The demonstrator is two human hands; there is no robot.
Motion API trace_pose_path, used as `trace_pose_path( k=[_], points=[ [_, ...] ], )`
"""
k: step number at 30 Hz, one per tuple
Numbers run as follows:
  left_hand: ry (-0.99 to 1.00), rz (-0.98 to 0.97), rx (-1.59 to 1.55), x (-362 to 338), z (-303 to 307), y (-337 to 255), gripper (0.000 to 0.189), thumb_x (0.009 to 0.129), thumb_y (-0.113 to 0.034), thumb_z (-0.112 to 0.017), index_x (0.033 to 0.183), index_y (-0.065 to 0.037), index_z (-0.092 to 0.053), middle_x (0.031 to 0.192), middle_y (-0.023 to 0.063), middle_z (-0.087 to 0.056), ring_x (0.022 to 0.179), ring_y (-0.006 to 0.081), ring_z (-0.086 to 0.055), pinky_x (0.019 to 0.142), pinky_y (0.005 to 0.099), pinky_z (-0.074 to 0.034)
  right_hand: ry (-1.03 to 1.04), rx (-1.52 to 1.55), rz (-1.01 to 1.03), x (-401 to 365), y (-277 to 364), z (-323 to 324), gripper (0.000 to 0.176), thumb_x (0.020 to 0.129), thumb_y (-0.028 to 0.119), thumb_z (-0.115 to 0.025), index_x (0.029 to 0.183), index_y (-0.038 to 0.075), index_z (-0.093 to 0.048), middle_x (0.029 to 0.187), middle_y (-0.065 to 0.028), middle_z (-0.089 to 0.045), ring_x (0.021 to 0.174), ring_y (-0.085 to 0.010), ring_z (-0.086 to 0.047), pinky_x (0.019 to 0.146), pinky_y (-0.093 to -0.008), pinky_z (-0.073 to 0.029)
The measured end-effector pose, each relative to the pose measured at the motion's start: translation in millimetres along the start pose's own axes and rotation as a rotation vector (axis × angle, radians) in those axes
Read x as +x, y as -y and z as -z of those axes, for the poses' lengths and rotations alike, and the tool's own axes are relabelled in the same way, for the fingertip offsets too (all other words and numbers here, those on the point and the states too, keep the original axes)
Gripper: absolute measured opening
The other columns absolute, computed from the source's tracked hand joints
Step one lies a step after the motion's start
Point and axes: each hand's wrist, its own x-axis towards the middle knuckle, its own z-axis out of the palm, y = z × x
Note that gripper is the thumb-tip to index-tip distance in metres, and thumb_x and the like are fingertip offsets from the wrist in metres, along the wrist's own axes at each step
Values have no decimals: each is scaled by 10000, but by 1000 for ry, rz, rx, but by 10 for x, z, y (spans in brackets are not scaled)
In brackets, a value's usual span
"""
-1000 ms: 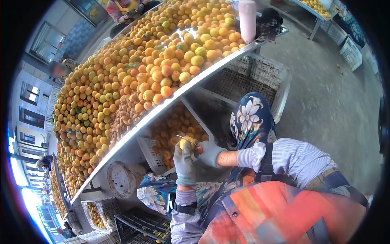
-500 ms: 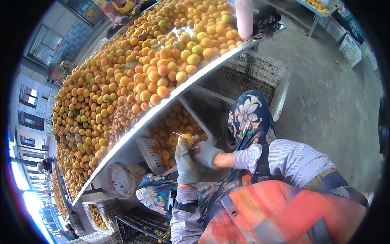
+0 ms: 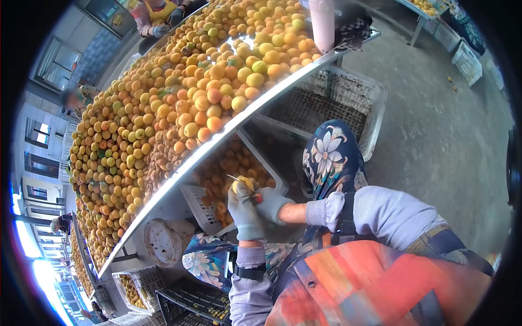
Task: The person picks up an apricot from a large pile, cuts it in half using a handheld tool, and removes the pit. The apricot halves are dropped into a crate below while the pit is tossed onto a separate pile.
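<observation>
My left hand (image 3: 244,211), in a grey glove, is closed around a yellow apricot (image 3: 243,183) over a crate. Beside it, my right hand (image 3: 273,205), also gloved, grips a small knife with a red handle (image 3: 258,198). The thin pale blade pokes out past the fruit, its tip pointing up and left. Part of the blade is hidden behind the apricot and fingers. Just below the hands sits a white crate (image 3: 263,155) with cut apricot pieces (image 3: 231,163) in it.
A metal-edged table (image 3: 182,169) heaped with whole apricots (image 3: 163,108) slants across in front of me. Under it stand a dirty white crate (image 3: 375,117) and a white bucket (image 3: 163,239). A pink cylinder (image 3: 323,27) is at the table's corner. Another person (image 3: 157,16) is across the table.
Both hands have shifted slightly left, the apricot and knife staying between them. Across the table, the other person's gloved hands have moved.
</observation>
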Motion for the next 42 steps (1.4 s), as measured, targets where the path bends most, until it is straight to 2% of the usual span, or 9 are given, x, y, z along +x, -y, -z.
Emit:
trace_pose_path(
  k=[7,12,13,16,20,23,29,34,42],
  points=[
    [-8,-93,214,95,120,86,368,940,-357,-558,1066,-12,-546,881,62,-633,723,116,-594,644,241,-495,112,61,26,147,-221,-103,323,838,281,-514,956,16,-657,901,-206,-668,870,-355,-648,727,-402,-487],
    [15,-62,233,91,208,-8,332,934,-328,-577,1049,-17,-557,865,50,-627,696,101,-584,618,227,-488,473,357,-502,-138,549,486,306,821,317,-554,866,24,-628,688,-56,-592,613,-180,-578,573,-361,-458],
    [21,-69,235,113,233,-11,322,935,-321,-576,1047,-19,-560,859,46,-623,696,96,-582,619,226,-488,645,182,-108,299,-356,-76,241,847,291,-549,821,58,-603,641,-6,-520,529,-114,-498,483,-299,-410],
    [73,-119,260,124,284,-133,323,939,-326,-568,1051,-23,-562,837,36,-614,707,94,-582,628,224,-488,627,383,-297,72,285,352,199,866,270,-562,807,86,-609,635,12,-527,484,-87,-469,427,-247,-370],
    [116,-95,111,197,474,-63,333,946,-328,-553,1100,-33,-551,924,29,-605,741,92,-577,655,225,-495,794,567,-133,242,61,109,161,871,257,-588,804,113,-614,626,32,-528,469,-65,-447,393,-217,-338],
    [150,-1,37,187,534,-51,363,949,-336,-545,1154,-36,-535,961,28,-600,751,97,-581,665,234,-503,782,728,-439,165,133,118,140,865,268,-613,814,138,-621,614,55,-517,454,-52,-427,389,-206,-325],
    [115,17,171,89,635,153,398,960,-381,-506,1176,-47,-516,981,62,-623,747,114,-589,662,230,-496,450,214,-166,129,46,-131,287,814,261,-594,944,12,-655,831,-127,-678,784,-257,-634,712,-379,-478],
    [40,291,-214,78,473,195,492,958,-481,-449,1203,-55,-472,993,109,-632,732,157,-585,619,252,-454,237,-50,9,62,-142,-256,292,848,271,-534,972,41,-666,927,-175,-672,854,-332,-645,724,-394,-487],
    [82,114,-3,189,528,302,484,951,-449,-493,1212,-41,-492,991,81,-606,838,118,-551,680,248,-449,254,-115,-67,66,37,-31,284,857,277,-524,940,62,-689,942,-184,-670,871,-364,-648,735,-416,-497]
  ],
)
